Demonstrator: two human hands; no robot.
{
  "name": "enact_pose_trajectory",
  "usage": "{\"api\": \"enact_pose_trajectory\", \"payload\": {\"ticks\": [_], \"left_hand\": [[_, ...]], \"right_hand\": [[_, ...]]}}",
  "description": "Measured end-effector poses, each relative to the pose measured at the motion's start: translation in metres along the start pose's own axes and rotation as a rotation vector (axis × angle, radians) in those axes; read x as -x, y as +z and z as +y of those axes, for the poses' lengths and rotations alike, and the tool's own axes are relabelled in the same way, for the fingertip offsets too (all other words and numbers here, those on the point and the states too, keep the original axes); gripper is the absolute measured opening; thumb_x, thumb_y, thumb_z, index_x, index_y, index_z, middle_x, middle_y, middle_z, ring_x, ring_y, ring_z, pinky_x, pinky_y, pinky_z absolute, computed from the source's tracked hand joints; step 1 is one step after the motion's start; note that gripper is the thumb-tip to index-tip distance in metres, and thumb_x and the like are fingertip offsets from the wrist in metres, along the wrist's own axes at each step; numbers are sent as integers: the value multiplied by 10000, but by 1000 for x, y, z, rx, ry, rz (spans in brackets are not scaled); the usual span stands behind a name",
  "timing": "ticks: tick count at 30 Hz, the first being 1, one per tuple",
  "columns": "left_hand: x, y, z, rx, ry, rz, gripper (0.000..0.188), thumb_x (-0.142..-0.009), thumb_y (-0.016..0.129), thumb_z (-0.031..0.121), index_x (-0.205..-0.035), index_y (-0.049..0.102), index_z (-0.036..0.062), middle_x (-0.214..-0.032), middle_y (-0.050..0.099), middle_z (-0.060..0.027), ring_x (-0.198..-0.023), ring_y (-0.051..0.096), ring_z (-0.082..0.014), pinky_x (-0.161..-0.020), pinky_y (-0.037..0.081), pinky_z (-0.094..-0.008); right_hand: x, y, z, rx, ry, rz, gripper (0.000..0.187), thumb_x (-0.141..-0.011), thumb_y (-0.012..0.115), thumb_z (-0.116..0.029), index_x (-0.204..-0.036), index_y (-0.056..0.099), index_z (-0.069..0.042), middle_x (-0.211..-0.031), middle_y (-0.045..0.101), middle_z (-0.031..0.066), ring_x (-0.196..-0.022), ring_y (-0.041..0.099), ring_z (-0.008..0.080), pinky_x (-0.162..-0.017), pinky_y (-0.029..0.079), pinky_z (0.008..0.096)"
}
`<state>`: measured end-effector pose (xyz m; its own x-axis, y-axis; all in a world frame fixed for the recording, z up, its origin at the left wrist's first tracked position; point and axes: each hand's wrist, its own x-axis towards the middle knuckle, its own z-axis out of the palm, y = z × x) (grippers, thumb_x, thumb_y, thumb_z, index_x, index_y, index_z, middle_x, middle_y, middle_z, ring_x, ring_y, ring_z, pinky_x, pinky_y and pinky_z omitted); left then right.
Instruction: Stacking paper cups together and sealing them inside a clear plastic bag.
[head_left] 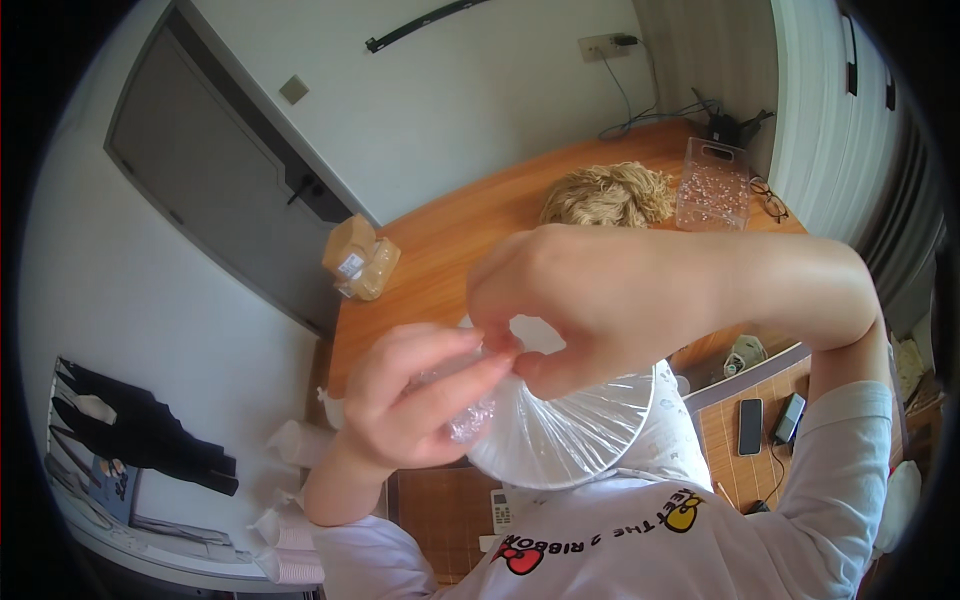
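My left hand (415, 395) is curled around a clear, pinkish glittering clump (472, 420), whose exact kind I cannot make out. Its index and middle fingertips meet the fingers of my right hand (570, 300). The right hand arches over from the right, thumb and forefinger pinched together, and whatever is between them is too small or hidden to name. Just below both hands, over my lap, rests a round white disc-like piece (585, 425) with shiny strands or folds radiating from its middle. Its upper part is covered by my hands.
On the wooden table stand a heap of tan yarn-like strands (605, 195), a clear box with pink bits (712, 190), glasses (768, 200) and small brown boxes (362, 258). A phone (750, 427) lies at lower right beside a dark cabled device (788, 418). White rolls (300, 443) stand at left.
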<state>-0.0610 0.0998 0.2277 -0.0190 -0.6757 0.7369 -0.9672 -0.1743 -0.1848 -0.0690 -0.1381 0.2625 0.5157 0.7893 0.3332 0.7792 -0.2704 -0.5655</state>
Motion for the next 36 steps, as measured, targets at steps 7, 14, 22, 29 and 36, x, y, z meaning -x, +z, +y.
{"api": "enact_pose_trajectory", "payload": {"ticks": [7,14,22,29,36], "left_hand": [[0,20,13,656,-468,179,189,-761,796,-26,-857,635,-7,-1016,533,-104,-904,668,-236,-794,575,-326],[5,25,11,952,-595,167,223,-798,737,-75,-864,544,14,-1050,540,-97,-975,634,-215,-838,522,-339],[9,22,18,834,-699,102,218,-803,770,-10,-853,560,24,-953,671,-111,-867,651,-173,-792,506,-291],[13,27,11,450,-467,95,187,-811,775,23,-868,597,19,-875,691,-107,-801,657,-145,-730,510,-270],[2,28,12,570,-672,152,186,-805,772,14,-886,605,20,-836,699,-84,-782,670,-160,-708,514,-275]], "right_hand": [[-4,-6,-23,271,0,35,259,-826,642,-188,-880,657,65,-764,641,203,-759,645,343,-707,509,413],[-6,-14,-43,150,376,-94,207,-800,650,-157,-906,652,21,-946,606,140,-1027,580,301,-881,468,383],[-1,-16,-31,26,312,-72,161,-825,653,-148,-899,662,-6,-919,603,93,-967,572,247,-819,456,339],[14,9,30,-566,221,-10,308,-862,680,-251,-1042,619,-9,-933,638,1,-836,581,71,-708,458,255],[8,-5,28,-334,192,-26,282,-886,680,-275,-1007,636,-25,-944,627,14,-874,573,94,-744,452,265]]}}
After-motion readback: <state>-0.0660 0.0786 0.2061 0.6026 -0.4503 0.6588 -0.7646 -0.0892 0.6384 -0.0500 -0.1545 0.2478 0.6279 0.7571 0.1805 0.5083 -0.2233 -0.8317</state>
